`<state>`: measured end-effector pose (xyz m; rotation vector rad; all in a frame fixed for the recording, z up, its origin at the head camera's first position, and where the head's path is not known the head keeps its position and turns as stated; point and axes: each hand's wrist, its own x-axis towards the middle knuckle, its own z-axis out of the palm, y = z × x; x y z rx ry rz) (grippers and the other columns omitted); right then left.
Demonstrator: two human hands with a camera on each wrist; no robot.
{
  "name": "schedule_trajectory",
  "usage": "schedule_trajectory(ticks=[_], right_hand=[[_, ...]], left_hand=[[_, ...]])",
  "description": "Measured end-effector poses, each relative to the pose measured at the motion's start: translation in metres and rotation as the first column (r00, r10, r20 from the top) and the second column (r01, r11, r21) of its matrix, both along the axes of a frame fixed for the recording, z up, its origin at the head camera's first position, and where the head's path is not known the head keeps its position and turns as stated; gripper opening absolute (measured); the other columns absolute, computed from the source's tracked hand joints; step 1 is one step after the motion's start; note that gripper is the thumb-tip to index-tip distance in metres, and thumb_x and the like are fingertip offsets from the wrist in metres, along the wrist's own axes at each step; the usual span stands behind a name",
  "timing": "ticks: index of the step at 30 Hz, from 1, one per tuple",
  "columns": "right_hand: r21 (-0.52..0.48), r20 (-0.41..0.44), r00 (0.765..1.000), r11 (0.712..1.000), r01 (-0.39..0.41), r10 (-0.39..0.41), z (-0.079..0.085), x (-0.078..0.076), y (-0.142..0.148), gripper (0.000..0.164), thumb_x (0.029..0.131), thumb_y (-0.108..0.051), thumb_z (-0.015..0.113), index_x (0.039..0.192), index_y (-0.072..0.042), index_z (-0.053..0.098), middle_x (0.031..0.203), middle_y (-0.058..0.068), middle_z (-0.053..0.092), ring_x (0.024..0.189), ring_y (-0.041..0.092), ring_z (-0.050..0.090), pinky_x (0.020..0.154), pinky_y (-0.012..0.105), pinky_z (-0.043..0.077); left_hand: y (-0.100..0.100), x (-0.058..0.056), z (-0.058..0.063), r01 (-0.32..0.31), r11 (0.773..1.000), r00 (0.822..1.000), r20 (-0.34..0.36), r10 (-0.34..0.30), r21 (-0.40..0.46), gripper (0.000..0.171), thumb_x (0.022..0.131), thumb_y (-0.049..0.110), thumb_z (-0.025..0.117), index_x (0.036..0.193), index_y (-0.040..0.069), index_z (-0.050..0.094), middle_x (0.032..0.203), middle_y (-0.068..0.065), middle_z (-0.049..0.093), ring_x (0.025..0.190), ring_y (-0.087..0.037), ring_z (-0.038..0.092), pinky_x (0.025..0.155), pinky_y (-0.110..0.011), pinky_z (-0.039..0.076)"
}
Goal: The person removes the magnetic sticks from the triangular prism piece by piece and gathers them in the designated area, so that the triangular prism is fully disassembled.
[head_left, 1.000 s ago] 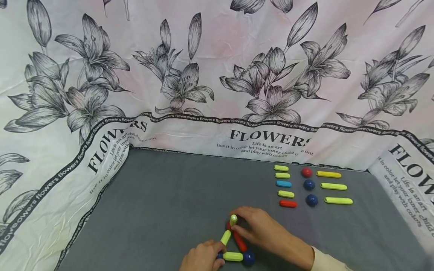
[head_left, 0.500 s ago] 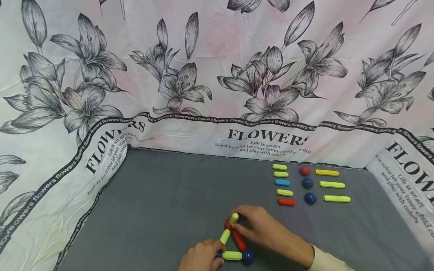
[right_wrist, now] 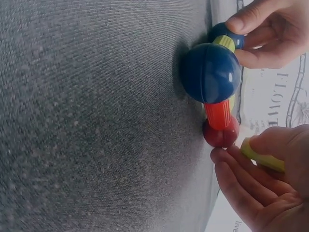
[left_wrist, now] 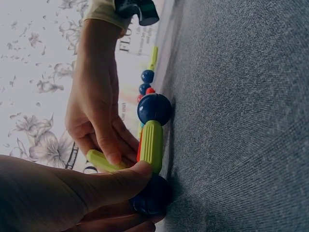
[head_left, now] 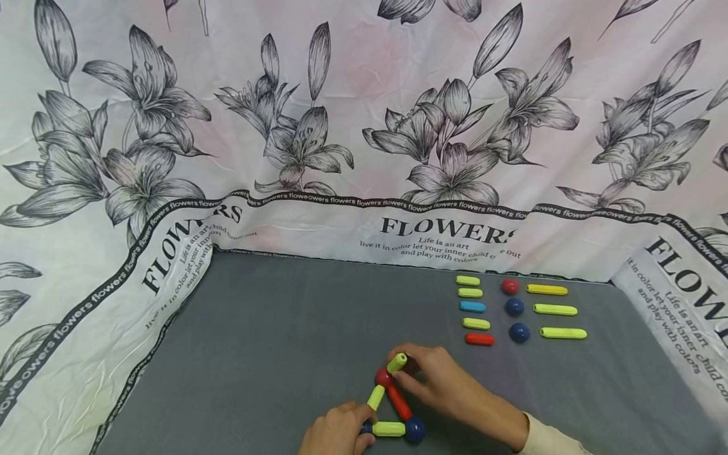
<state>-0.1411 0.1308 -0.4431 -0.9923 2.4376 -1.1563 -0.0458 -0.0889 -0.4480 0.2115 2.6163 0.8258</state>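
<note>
A triangle of magnetic rods and balls lies on the grey cloth: a red ball [head_left: 383, 377] at its far corner, blue balls at the near ones. A red rod [head_left: 400, 402] and two yellow-green rods join them. My left hand [head_left: 337, 431] grips the near-left blue ball [left_wrist: 152, 195], its thumb by the bottom yellow-green rod [left_wrist: 152, 145]. My right hand [head_left: 446, 382] pinches another yellow-green rod [head_left: 397, 362] between thumb and fingers, tilted right, its lower end close by the red ball. The near-right blue ball [right_wrist: 210, 72] is untouched.
At the back right of the grey cloth [head_left: 284, 328] lie a column of short rods [head_left: 473, 307], a column of balls [head_left: 514, 307] and a column of longer rods [head_left: 555, 309]. A flower-printed sheet [head_left: 307, 227] rises along the back and sides.
The rod in my right hand has tipped from near upright over the red ball toward the right, baring more of the ball. My left hand keeps its grip on the blue ball.
</note>
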Motion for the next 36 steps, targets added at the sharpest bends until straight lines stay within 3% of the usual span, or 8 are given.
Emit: schedule_trajectory(ticks=[6,10,16,21,27,29,31,36], right_hand=[[0.001,-0.017,1.000,1.000,-0.004,0.004,0.000,0.002,0.004,0.019,0.102,-0.013,0.072,0.120,-0.009,0.070,0.108,-0.003,0.076,0.091,0.003,0.072,0.077,0.025,0.060],[0.024,-0.120,0.992,0.998,0.049,-0.046,0.000,0.006,0.011,0.019,0.103,-0.011,0.070,0.121,-0.011,0.068,0.109,-0.005,0.072,0.095,0.002,0.068,0.080,0.026,0.060],[0.135,-0.291,0.948,0.976,0.173,-0.128,0.005,0.010,0.029,0.019,0.105,-0.019,0.068,0.124,-0.016,0.064,0.110,-0.015,0.058,0.094,0.000,0.059,0.080,0.027,0.057],[0.165,-0.411,0.898,0.957,0.240,-0.155,0.009,0.011,0.050,0.022,0.099,-0.015,0.076,0.120,-0.012,0.068,0.114,-0.011,0.055,0.092,0.000,0.057,0.078,0.027,0.057],[0.135,-0.608,0.781,0.950,0.281,-0.144,0.003,0.013,0.081,0.045,0.083,-0.001,0.089,0.125,-0.008,0.074,0.113,-0.006,0.062,0.087,0.003,0.063,0.069,0.025,0.056],[0.151,-0.633,0.759,0.938,0.312,-0.151,0.001,0.015,0.090,0.052,0.081,0.000,0.089,0.131,-0.007,0.074,0.114,-0.004,0.061,0.086,0.005,0.063,0.067,0.025,0.055],[0.176,-0.635,0.754,0.920,0.350,-0.166,0.000,0.016,0.098,0.054,0.082,-0.001,0.089,0.134,-0.008,0.073,0.115,-0.003,0.060,0.085,0.006,0.063,0.067,0.026,0.055],[0.252,-0.586,0.783,0.871,0.422,-0.210,0.000,0.017,0.111,0.041,0.085,-0.004,0.088,0.123,-0.012,0.076,0.111,-0.006,0.063,0.087,0.008,0.063,0.071,0.033,0.059]], left_hand=[[-0.001,0.001,-0.001,0.000,1.000,1.000,-0.008,0.000,0.011,0.017,0.090,0.020,0.086,0.103,0.021,0.076,0.090,0.004,0.068,0.067,-0.012,0.061,0.058,-0.036,0.053],[-0.001,0.002,-0.001,-0.001,1.000,1.000,-0.010,0.001,0.015,0.017,0.089,0.020,0.086,0.103,0.020,0.076,0.090,0.004,0.067,0.067,-0.013,0.062,0.058,-0.037,0.053],[0.001,0.001,0.000,-0.012,1.000,1.000,0.010,0.012,0.007,0.016,0.091,0.021,0.085,0.104,0.020,0.076,0.088,0.005,0.066,0.067,-0.012,0.059,0.060,-0.039,0.054],[0.000,0.002,0.001,-0.003,1.000,0.999,-0.040,0.004,0.024,0.016,0.090,0.021,0.085,0.103,0.021,0.076,0.091,0.004,0.068,0.068,-0.011,0.060,0.060,-0.036,0.054],[-0.001,0.003,0.003,-0.002,1.000,0.999,-0.048,0.003,0.030,0.016,0.090,0.020,0.085,0.103,0.020,0.076,0.093,0.003,0.069,0.069,-0.010,0.061,0.061,-0.035,0.055],[-0.001,0.003,0.003,-0.003,1.000,0.999,-0.036,0.004,0.029,0.015,0.090,0.020,0.085,0.102,0.020,0.076,0.094,0.003,0.069,0.069,-0.010,0.061,0.061,-0.036,0.055],[-0.001,0.004,0.003,-0.004,1.000,1.000,-0.031,0.005,0.025,0.015,0.090,0.020,0.085,0.102,0.020,0.076,0.093,0.003,0.069,0.069,-0.010,0.061,0.062,-0.036,0.055],[-0.001,0.005,0.001,-0.008,1.000,0.999,-0.043,0.009,0.022,0.016,0.089,0.020,0.086,0.102,0.021,0.075,0.093,0.004,0.070,0.070,-0.010,0.061,0.062,-0.036,0.055]])
